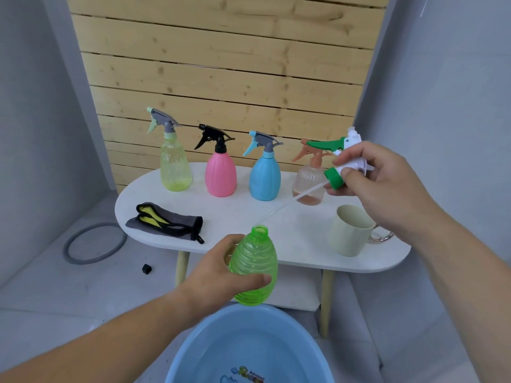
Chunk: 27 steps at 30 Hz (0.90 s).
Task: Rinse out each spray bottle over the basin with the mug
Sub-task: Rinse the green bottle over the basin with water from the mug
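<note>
Here, uncapped green bottle [254, 268] above blue basin [215, 335].

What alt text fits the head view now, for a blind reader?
The left hand grips an uncapped green bottle over the blue basin's far rim, while the right hand holds its spray head clear. Four capped spray bottles and a mug stand on the white table.

I see free tabletop [249, 217] between the grey cloth [166, 221] at 9 o'clock and the mug [349, 230] at 3 o'clock, while spray bottles [220, 175] block 12 o'clock.
</note>
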### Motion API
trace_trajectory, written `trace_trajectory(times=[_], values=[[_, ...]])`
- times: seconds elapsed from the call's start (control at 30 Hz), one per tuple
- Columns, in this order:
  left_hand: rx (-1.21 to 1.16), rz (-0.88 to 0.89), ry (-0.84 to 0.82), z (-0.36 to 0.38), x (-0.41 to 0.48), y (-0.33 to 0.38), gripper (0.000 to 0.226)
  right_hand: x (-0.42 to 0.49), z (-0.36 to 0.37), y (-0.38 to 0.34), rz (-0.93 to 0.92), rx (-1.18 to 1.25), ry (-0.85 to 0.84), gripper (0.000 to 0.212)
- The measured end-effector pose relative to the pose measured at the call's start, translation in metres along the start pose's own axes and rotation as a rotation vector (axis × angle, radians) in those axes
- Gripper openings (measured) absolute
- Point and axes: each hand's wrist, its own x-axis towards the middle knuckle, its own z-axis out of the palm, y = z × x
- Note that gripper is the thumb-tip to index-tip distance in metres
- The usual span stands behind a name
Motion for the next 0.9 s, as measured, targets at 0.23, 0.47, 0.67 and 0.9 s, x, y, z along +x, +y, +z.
trace_trajectory(times=[0.23, 0.47, 0.67, 0.9], values=[[0.032, 0.021, -0.011, 0.002, 0.002, 0.000, 0.057, 0.001, 0.005, -0.011, -0.223, -0.140, -0.009, 0.029], [0.017, 0.016, -0.010, 0.000, 0.002, -0.001, 0.056, 0.005, 0.006, -0.007, -0.252, -0.170, -0.027, 0.029], [0.051, 0.029, -0.029, 0.003, 0.000, -0.002, 0.058, 0.007, 0.024, 0.008, -0.169, 0.078, -0.210, 0.029], [0.045, 0.027, -0.068, 0.010, -0.003, -0.001, 0.062, -0.005, 0.060, 0.033, -0.083, 0.139, -0.357, 0.048]])
